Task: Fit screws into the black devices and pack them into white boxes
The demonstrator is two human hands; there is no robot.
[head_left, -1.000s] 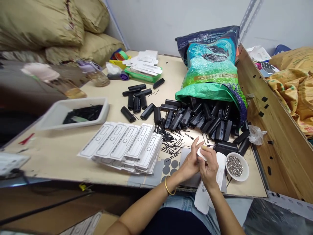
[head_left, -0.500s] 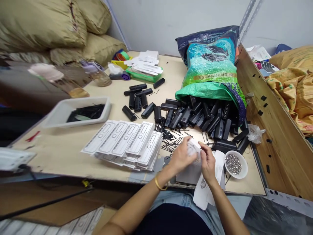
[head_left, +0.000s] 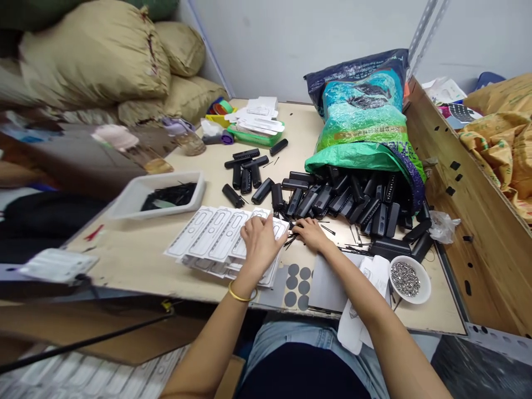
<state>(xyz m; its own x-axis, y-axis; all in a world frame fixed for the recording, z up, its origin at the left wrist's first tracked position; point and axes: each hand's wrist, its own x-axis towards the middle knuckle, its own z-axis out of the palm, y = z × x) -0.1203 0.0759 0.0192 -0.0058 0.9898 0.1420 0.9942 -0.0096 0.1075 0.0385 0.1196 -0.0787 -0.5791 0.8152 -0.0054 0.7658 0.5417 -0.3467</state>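
My left hand (head_left: 262,244) is closed over the right end of a stack of white printed boxes (head_left: 222,233), fingers and thumb around a white box. A gold bangle is on that wrist. My right hand (head_left: 311,234) reaches left to a pile of thin black sticks (head_left: 292,239), its fingers outstretched and touching them; whether any stick is between them is hidden. Behind it many black oblong cases (head_left: 320,199) spill from a green and blue sack (head_left: 361,111). Flat white cartons (head_left: 376,274) lie by my right forearm.
A white bowl of small metal pieces (head_left: 409,280) stands at the right, near a wooden side board (head_left: 469,210). Round grey stickers (head_left: 292,284) lie at the front edge. At left are a white tray of black strips (head_left: 124,194) and red scissors (head_left: 93,233).
Both hands have moved left, away from the front right of the table. The white box they held together is now at the stack under my left hand; my right hand has reached the black sticks.
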